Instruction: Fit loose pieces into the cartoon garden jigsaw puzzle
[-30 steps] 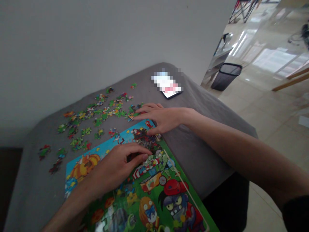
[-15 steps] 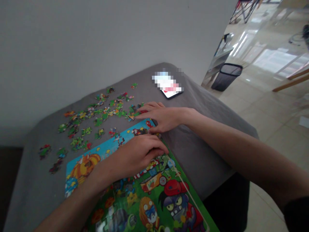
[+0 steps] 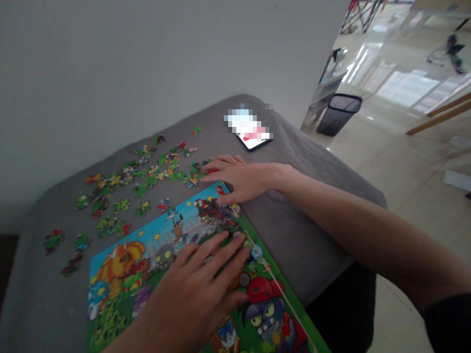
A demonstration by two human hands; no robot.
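A colourful cartoon jigsaw puzzle (image 3: 158,247) in a flat board lies before me, blue along its far edge and green along its right side. My left hand (image 3: 206,284) rests palm down over its middle, fingers spread, covering part of the picture. At the far right corner of the board is my right hand (image 3: 243,179), its fingers stretched out to the left. Those fingertips reach the nearest of the loose puzzle pieces (image 3: 150,176), and a red bit shows beside them. The thumb lies by the board's corner.
A lit phone (image 3: 252,132), its screen blurred, lies at the back of the grey cloth-covered table (image 3: 294,235). Behind stands a pale wall (image 3: 147,59). On the tiled floor to the right is a dark waste bin (image 3: 338,115).
My left hand has come back toward me from the board's right edge and its fingers have spread flat, uncovering more of the upper picture. My right hand stays by the corner.
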